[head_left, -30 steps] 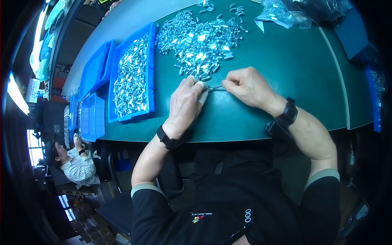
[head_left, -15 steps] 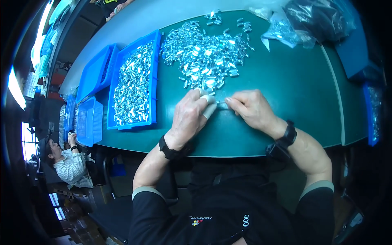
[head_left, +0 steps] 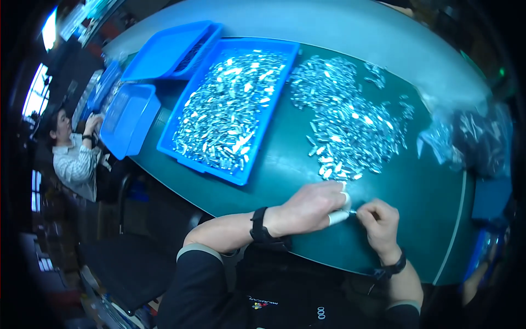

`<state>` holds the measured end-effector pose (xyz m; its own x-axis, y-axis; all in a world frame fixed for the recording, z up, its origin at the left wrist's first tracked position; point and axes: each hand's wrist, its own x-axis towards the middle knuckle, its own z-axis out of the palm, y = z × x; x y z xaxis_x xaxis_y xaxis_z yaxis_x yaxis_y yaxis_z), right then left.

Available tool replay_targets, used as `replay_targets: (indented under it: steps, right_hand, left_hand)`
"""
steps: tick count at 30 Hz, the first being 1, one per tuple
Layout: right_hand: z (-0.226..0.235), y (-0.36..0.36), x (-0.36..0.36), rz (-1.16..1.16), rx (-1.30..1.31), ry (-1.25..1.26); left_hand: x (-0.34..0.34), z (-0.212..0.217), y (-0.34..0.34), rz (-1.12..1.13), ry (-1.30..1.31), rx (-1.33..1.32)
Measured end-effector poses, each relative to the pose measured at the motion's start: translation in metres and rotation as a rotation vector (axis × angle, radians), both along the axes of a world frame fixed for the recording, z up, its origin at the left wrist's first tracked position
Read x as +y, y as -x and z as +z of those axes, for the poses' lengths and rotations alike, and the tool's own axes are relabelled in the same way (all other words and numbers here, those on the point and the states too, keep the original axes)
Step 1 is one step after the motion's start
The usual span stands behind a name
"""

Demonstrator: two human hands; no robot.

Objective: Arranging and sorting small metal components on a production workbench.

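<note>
My left hand (head_left: 312, 206) wears white finger covers on several fingertips. It is closed, pinching one end of a small shiny metal piece (head_left: 352, 213). My right hand (head_left: 382, 223) pinches the other end between thumb and forefinger, so the piece spans the short gap between my hands. Its exact shape is too small to tell. Just beyond my fingers, a loose pile of small silvery metal pieces (head_left: 356, 129) spreads over the green tabletop (head_left: 290, 175). Left of the pile, a shallow blue tray (head_left: 255, 174) is filled with similar metal pieces.
Farther left are a blue bin (head_left: 129, 123) and a blue lid-like tray (head_left: 164, 52) tilted over another bin. Clear and dark plastic bags (head_left: 476, 137) lie at the right, by a blue box (head_left: 491, 200). A seated person (head_left: 76, 159) works at the far left.
The view has turned, so the tray, pile and hands sit farther right in the picture. Both hands keep their pinch on the small piece.
</note>
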<state>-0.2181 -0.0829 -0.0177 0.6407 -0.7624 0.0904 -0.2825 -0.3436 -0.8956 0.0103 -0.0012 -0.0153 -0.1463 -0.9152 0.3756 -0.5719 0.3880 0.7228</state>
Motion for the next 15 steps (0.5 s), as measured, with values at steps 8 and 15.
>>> replay_targets:
  steps: [8,15]
  right_hand:
    - [-0.005,-0.004,-0.007,0.101,-0.032,0.051]
    - [-0.009,0.004,-0.003,0.019,-0.109,-0.021]
  left_hand:
    - [0.001,-0.004,-0.004,0.038,-0.036,0.05]
    - [0.007,-0.007,-0.003,0.028,0.047,0.09]
